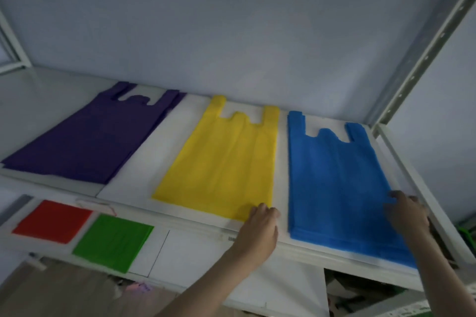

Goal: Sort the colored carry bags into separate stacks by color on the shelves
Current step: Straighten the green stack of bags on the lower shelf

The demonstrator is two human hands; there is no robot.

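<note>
My left hand [260, 224] and right hand [407, 213] lay spread beside the blue stack [334, 183], lower right; a rough push might slide it crooked.

Red stack [52, 221], green stack [113, 242]: upper parts hidden under shelf [180, 216].

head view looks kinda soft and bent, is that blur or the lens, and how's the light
Head view: dim, even light with no glare; the wide lens bows the metal upright and shelf edge; the whole frame is soft, most visibly at the right hand and left hand beside the blue stack.
</note>
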